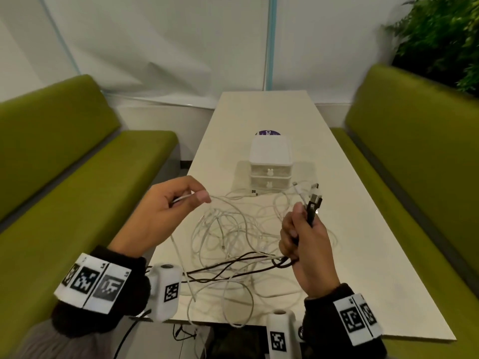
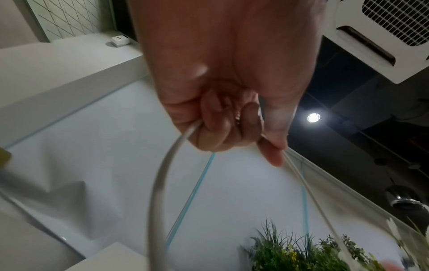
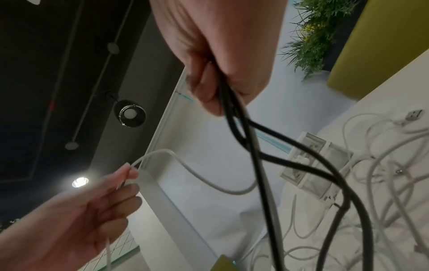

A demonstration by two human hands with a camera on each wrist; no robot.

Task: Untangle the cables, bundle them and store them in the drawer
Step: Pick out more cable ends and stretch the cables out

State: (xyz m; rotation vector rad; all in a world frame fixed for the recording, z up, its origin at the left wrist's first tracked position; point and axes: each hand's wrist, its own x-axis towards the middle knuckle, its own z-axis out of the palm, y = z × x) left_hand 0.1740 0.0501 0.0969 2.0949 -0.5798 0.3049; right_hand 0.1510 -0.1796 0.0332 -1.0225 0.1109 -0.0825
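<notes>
Up, white cable (pinched) between left fingers.

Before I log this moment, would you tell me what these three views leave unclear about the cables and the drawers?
- Drawer unit: both drawers look closed in the head view; contents unseen behind frosted fronts.
- White cable: its end is hidden inside the left hand; blurred in the left wrist view.
- Black cable: how many strands the right hand grips is hidden by fingers.
- White tangle: number of separate cables unclear; strands overlap.
</notes>
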